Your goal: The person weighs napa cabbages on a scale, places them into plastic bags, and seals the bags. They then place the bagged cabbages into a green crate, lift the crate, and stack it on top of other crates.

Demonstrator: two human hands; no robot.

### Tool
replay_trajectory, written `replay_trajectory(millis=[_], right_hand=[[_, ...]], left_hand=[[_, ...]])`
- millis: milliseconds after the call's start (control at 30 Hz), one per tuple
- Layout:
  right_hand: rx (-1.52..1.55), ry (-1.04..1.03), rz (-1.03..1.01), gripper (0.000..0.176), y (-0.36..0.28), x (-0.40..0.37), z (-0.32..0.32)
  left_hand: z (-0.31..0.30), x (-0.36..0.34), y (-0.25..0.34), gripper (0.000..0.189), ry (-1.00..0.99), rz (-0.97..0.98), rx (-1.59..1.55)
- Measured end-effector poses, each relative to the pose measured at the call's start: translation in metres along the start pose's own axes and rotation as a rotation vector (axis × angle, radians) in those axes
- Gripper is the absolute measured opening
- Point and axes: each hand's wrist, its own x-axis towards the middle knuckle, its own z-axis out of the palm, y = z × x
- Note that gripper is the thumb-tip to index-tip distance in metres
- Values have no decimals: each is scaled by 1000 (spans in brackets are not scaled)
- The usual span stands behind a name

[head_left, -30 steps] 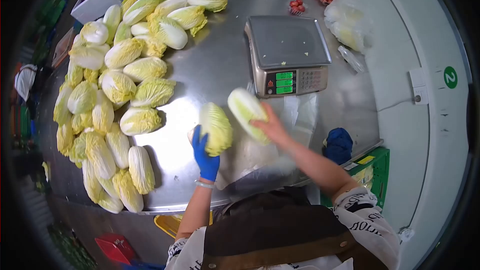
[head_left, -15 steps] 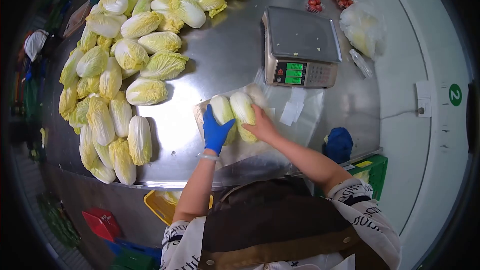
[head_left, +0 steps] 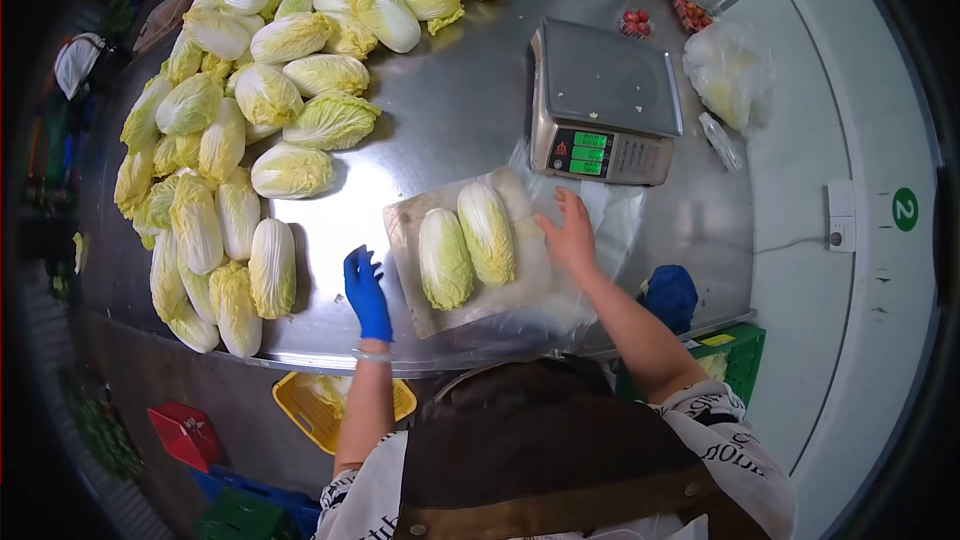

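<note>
Two napa cabbages lie side by side on a pale beige square mat (head_left: 405, 240): the left cabbage (head_left: 445, 258) and the right cabbage (head_left: 487, 233). My left hand (head_left: 366, 295), in a blue glove, is off the mat's left edge, its fingers loosely bent and apart with nothing in them. Bare, my right hand (head_left: 570, 235) hovers by the mat's right edge with fingers spread, apart from the cabbages. Clear plastic film (head_left: 620, 225) lies under and beyond that hand.
A large heap of napa cabbages (head_left: 220, 140) covers the table's left side. Behind the mat stands a digital scale (head_left: 610, 80). Tomatoes (head_left: 635, 24), a plastic bag (head_left: 722, 80) and a blue bundle (head_left: 670, 298) lie rightward. A yellow crate (head_left: 290, 405) is below the table edge.
Both hands have let go of the two cabbages and moved apart, the left hand leftward, the right hand rightward. The cabbages now rest on the mat untouched.
</note>
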Motion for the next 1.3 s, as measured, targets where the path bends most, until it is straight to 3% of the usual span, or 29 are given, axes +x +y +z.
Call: replay_trajectory(millis=[33, 100, 133, 200, 233, 267, 367, 500, 567, 700, 767, 867, 900, 967, 1033, 1100, 1200, 1300], right_hand=[[137, -26, 158, 80, 9, 9, 1], [257, -266, 309, 80, 12, 30, 18], [316, -384, 383, 80, 10, 39, 30], [138, -408, 36, 97, 3, 47, 75], [20, -389, 41, 106, -25, 34, 80], [-96, -371, 48, 115, -52, 18, 77], [-111, -455, 55, 126, -54, 21, 63], [-109, -510, -45, 128, -38, 5, 23], [-107, -496, -136, 131, -20, -3, 8], [35, -674, -169, 130, -3, -36, -49], [-55, -739, -195, 131, -1, -62, -77], [-155, -779, -148, 131, 16, -91, -94], [-182, -782, -116, 131, 23, -100, -98], [75, -846, 110, 124, 37, -119, -112], [343, -886, 331, 117, 50, -138, -126], [455, -897, 363, 114, 83, -165, -131], [679, -874, 427, 114, 106, -199, -124], [765, -844, 444, 116, 104, -206, -123]], left_hand=[[-14, 13, -18, 37, -78, -244, -94], [-9, 17, -26, 41, -350, -505, 2], [5, 13, -28, 41, -409, -460, 42], [37, 0, -8, 43, -474, -444, 68], [49, -3, -3, 45, -491, -453, 75], [60, -6, 2, 47, -487, -432, 94], [79, -16, 8, 55, -436, -398, 123], [104, -68, 17, 66, -370, -459, -6], [116, -97, 20, 66, -317, -588, -143], [126, -148, 44, 44, -570, -681, -269], [132, -177, 34, 53, -651, -702, -277], [139, -190, 14, 59, -890, -1019, -197], [138, -190, 12, 59, -982, -1032, -188], [130, -185, 13, 61, -1164, -1058, -174], [118, -179, 25, 48, -1247, -944, -66], [98, -158, 19, 43, -1384, -815, -19], [72, -124, -59, 31, -1072, -53, 296], [70, -112, -72, 26, -957, 804, 862]])
